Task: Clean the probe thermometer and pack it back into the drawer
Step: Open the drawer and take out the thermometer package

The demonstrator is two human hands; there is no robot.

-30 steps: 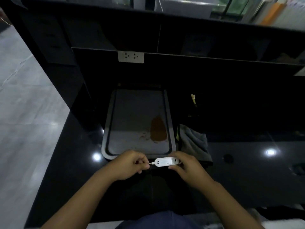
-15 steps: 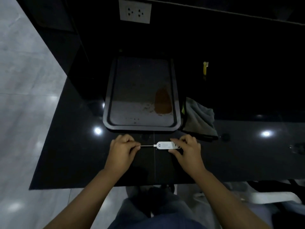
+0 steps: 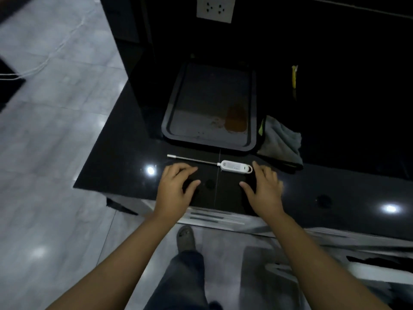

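The white probe thermometer [image 3: 235, 169] lies flat on the black counter [image 3: 125, 173], its thin metal probe stretched out to the left with a capped tip. My left hand [image 3: 176, 186] rests just in front of the probe with fingers spread and nothing in it. My right hand [image 3: 263, 189] hovers just right of and in front of the white body, fingers apart, empty. A grey cloth [image 3: 281, 142] lies crumpled behind my right hand. No drawer front shows clearly; pale drawer edges [image 3: 214, 217] appear under the counter's front.
A dark tray [image 3: 253, 104] with an orange-brown stain stands behind the thermometer. A small yellow item [image 3: 294, 77] stands at the back right. A wall socket [image 3: 215, 8] sits above. The counter's left corner drops to grey floor tiles; my foot is below.
Both hands have let go of the thermometer, which now lies on the counter with its probe fully extended. The view has tilted down and back from the counter.
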